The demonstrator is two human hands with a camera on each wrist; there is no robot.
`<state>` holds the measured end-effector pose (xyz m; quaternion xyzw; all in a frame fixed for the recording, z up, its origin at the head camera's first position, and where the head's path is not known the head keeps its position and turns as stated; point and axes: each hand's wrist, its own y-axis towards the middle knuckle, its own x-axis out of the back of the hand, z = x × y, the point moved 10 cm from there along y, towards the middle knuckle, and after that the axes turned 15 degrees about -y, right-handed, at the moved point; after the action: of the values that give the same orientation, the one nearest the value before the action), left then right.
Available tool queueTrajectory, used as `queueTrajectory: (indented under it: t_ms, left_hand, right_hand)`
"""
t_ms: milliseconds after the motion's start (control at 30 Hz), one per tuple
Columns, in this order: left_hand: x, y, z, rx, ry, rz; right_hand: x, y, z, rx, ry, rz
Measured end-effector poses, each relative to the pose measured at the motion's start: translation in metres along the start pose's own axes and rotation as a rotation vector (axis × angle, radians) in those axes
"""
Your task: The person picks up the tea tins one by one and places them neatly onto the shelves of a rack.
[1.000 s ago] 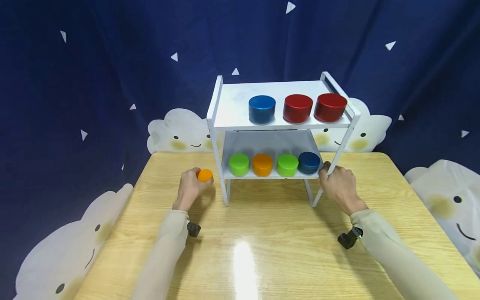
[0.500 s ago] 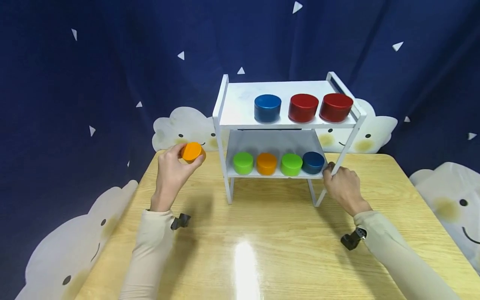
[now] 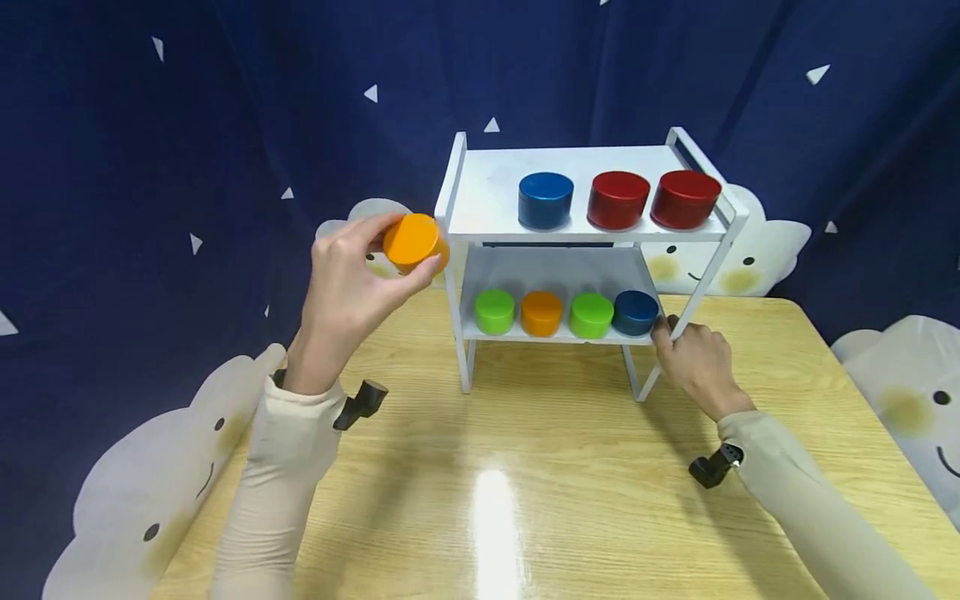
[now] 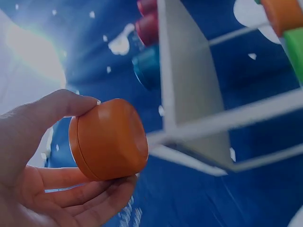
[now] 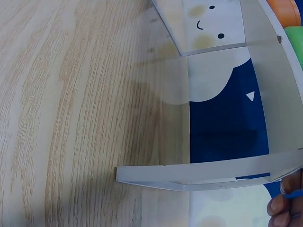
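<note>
My left hand (image 3: pixel 337 283) holds an orange round lidded container (image 3: pixel 412 242) tilted between thumb and fingers, level with the upper tier and just left of the white two-tier shelf rack (image 3: pixel 480 237). The left wrist view gives the orange container's side and lid seam. At the rack's right front leg, by the lower tier, my right hand (image 3: pixel 697 362) grips the frame; its fingertips are partly hidden. On top stand a blue container (image 3: pixel 546 202) and two red containers (image 3: pixel 618 202). Below, left to right, are a green (image 3: pixel 495 313), an orange (image 3: pixel 542 315), a green (image 3: pixel 592 317) and a dark blue container (image 3: pixel 636 314).
The rack stands on a light wooden table (image 3: pixel 420 500) near its back edge. Behind hangs a dark blue curtain (image 3: pixel 420 50) with white triangles and smiling cloud shapes (image 3: pixel 750 258). The left part of the upper tier has bare white surface.
My left hand has lifted the orange container from low beside the rack's left leg up to the upper tier's height. My right hand keeps its place on the rack. The head view shifts slightly.
</note>
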<state>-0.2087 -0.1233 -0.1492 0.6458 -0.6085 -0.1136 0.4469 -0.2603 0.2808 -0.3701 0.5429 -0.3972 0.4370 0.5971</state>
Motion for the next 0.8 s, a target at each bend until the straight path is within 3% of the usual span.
queueTrajectory:
  t_ms: [167,300,533,800]
  left_hand:
    - [-0.023,0.029,-0.023,-0.041,-0.006,0.118]
    - [-0.037,0.047,-0.026,-0.041,-0.005,0.182]
    - [-0.058,0.068,-0.007,0.015,-0.059,0.277]
    - [-0.074,0.074,0.015,0.095,-0.046,0.353]
  right_hand:
    - [0.0,0.0,-0.001,0.0,-0.005,0.009]
    - [0.001,-0.001,0.0,0.001,-0.005,0.004]
    - [-0.001,-0.002,-0.001,-0.01,-0.003,0.001]
    - [-0.002,-0.003,-0.001,-0.011,0.005,-0.009]
